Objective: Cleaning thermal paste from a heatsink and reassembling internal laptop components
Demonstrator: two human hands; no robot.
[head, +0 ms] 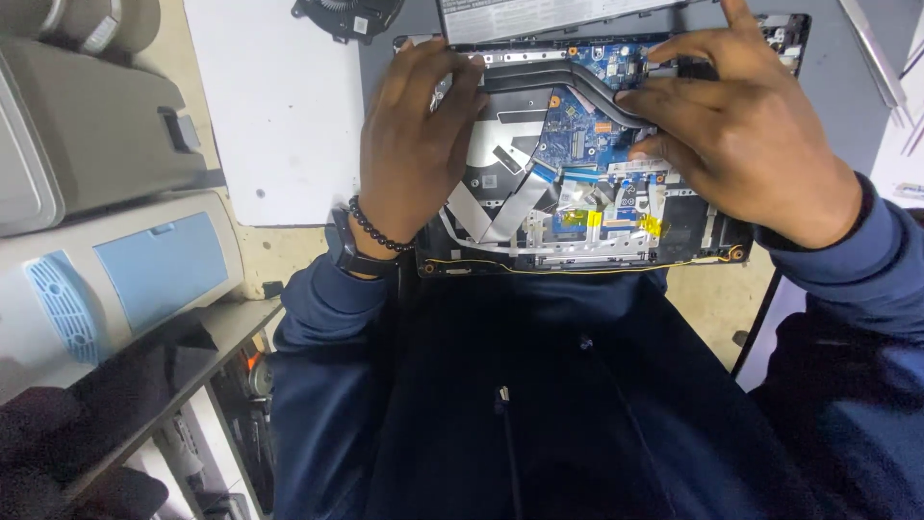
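Both hands [577,144] flat on opened laptop [577,207]

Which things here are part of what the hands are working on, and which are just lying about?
In hand:
- opened black laptop base with blue circuit board
- black curved heat pipe
- left hand, flat on the base
- right hand, fingers on the heat pipe

Lying about:
- black round cooling fan
- white flat panel
- grey battery pack
- grey machines at left
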